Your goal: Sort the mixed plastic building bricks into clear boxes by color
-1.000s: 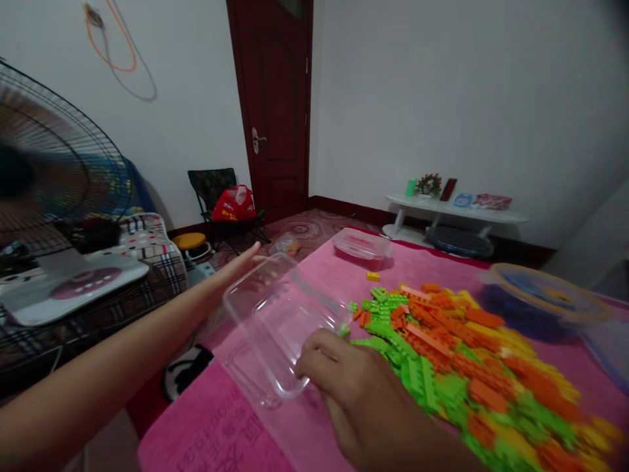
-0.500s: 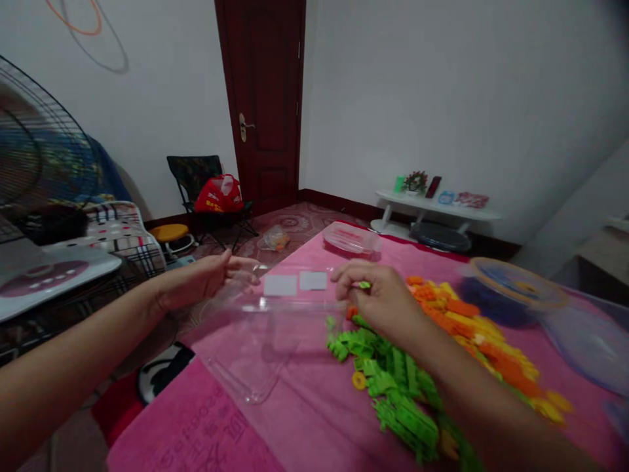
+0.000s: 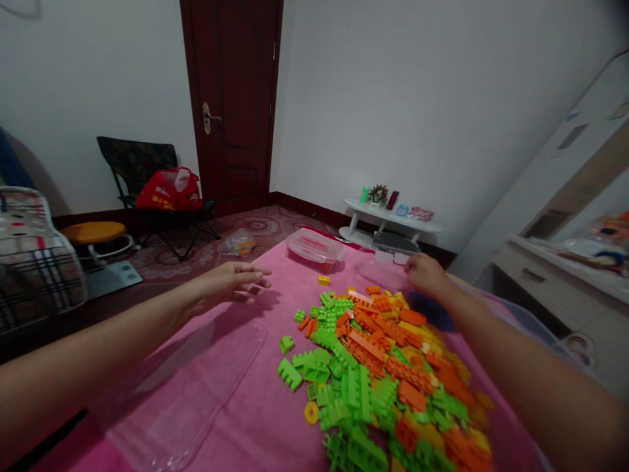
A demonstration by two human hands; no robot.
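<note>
A heap of green, orange and yellow toy bricks covers the middle of the pink tablecloth. My left hand hovers over the table's left side with its fingers stretched out and nothing in it. My right hand reaches past the far side of the heap, fingers curled on a clear plastic box with two white labels; the box walls barely show. A clear flat lid lies on the cloth below my left forearm. One yellow brick sits alone.
A clear tub with red contents stands at the table's far edge. Dark blue bricks show behind my right wrist. Beyond are a folding chair with a red bag, a low white table, a dark door and drawers at right.
The clear box, held between both hands over the table, has gone to the far right in my right hand. My left hand has let go and opened. The view has swung right.
</note>
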